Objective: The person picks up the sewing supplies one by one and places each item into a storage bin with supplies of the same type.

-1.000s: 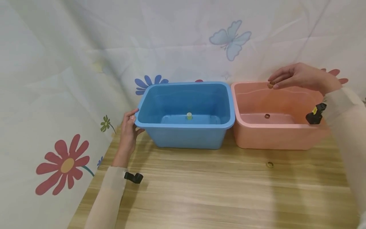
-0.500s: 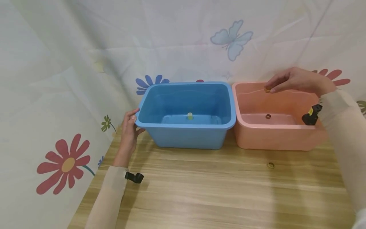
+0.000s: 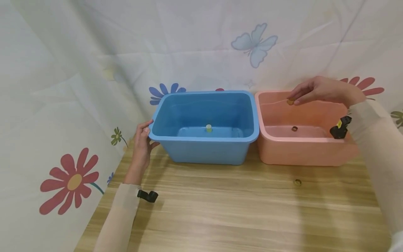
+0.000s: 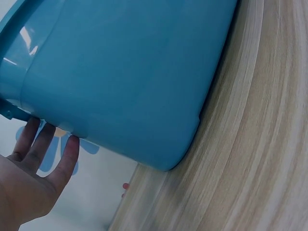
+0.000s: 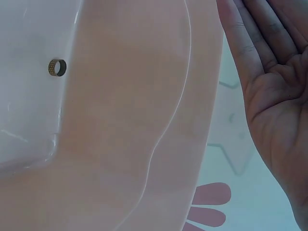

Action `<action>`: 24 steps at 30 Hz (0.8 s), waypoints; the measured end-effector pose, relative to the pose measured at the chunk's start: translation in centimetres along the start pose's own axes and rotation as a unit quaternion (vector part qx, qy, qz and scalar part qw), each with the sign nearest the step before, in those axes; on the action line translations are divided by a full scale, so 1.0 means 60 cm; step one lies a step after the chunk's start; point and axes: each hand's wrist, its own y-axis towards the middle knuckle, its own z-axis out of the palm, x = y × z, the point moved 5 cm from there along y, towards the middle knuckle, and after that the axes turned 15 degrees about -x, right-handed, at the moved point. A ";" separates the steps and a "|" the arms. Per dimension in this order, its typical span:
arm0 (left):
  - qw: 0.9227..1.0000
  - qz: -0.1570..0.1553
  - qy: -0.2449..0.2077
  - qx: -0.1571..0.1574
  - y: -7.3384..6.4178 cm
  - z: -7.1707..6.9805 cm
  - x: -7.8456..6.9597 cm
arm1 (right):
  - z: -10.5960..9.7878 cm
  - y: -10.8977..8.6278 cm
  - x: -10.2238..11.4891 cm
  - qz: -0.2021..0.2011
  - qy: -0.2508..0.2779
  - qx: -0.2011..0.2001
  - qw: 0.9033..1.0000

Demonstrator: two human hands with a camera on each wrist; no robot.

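Observation:
My right hand [image 3: 325, 91] pinches a small bronze bushing [image 3: 290, 101] between thumb and fingertips, above the pink tub [image 3: 308, 150] near its back left. The right wrist view shows the palm, with fingertips and bushing out of frame. Inside the pink tub another bronze bushing [image 5: 57, 67], dimpled in rows, lies on the floor. My left hand [image 3: 142, 145] holds the left rim of the blue tub [image 3: 207, 150]; in the left wrist view its fingers [image 4: 65, 163] reach up under the rim. On the blue tub's floor stands a short white tube [image 3: 209, 128].
A brass-coloured ring [image 3: 297, 182] lies on the wooden table [image 3: 220, 203] in front of the pink tub. Both tubs stand side by side, rims nearly meeting. Behind them and to the left hangs a white cloth [image 3: 189, 42] printed with flowers and a butterfly.
My right hand has moved left and slightly down over the pink tub, still pinching the bushing. The left hand stays on the blue tub's rim.

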 end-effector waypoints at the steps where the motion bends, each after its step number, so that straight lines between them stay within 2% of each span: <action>1: 1.000 0.000 0.000 0.000 0.000 0.000 0.000 | 0.001 0.001 0.000 -0.001 0.002 0.001 1.000; 18: 1.000 0.008 0.004 0.002 -0.002 0.003 -0.002 | 0.006 0.007 0.006 0.009 0.017 0.021 1.000; 24: 1.000 0.010 0.002 0.004 -0.001 0.002 -0.001 | 0.007 0.011 0.008 0.005 0.002 0.014 1.000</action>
